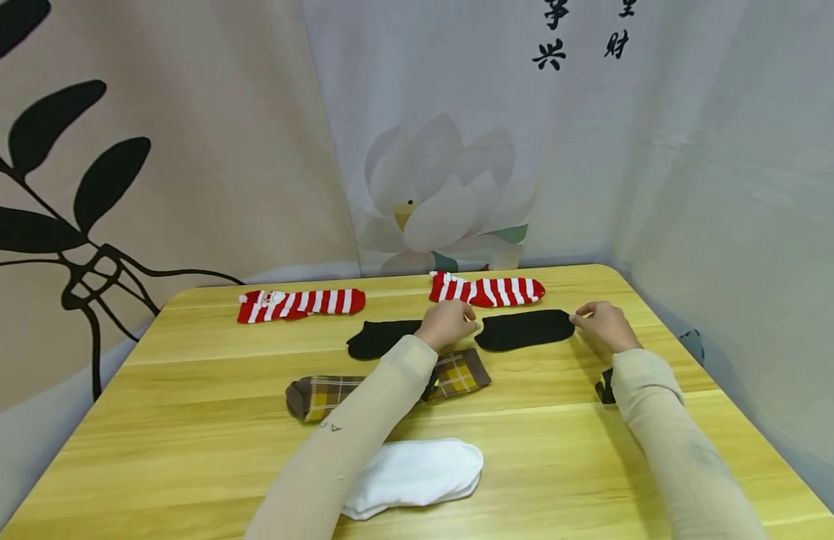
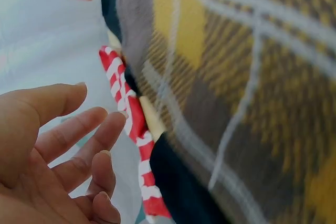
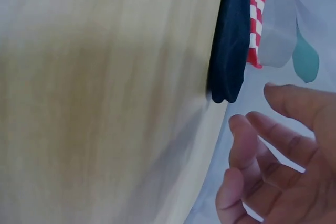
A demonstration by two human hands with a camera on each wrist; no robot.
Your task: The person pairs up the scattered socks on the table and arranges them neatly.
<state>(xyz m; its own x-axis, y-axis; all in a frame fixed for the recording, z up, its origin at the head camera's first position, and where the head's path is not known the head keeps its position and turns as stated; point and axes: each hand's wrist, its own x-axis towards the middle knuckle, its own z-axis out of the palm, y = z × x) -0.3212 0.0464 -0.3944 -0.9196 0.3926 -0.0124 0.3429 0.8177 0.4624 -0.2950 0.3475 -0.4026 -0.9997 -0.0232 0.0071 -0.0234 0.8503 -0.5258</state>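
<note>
Two black ankle socks lie in a row across the table. My left hand point(image 1: 447, 324) is over the gap between them, overlapping the toe side of the left black sock point(image 1: 383, 340) in the head view. In the left wrist view its fingers are loosely bent with nothing between them. At the outer end of the right black sock point(image 1: 525, 330) is my right hand point(image 1: 604, 327). The right wrist view shows its thumb and fingers point(image 3: 244, 140) parted and holding nothing, just off the end of that sock. Brown-and-yellow plaid sock fabric point(image 1: 460, 375) lies under my left forearm, partly hidden.
Behind the black socks lie two red-and-white striped socks, one at left point(image 1: 302, 304) and one further right point(image 1: 491, 290). White socks point(image 1: 420, 472) lie stacked near the front, partly behind my left sleeve. A printed curtain point(image 1: 255, 150) hangs along the far edge of the wooden table point(image 1: 154, 420).
</note>
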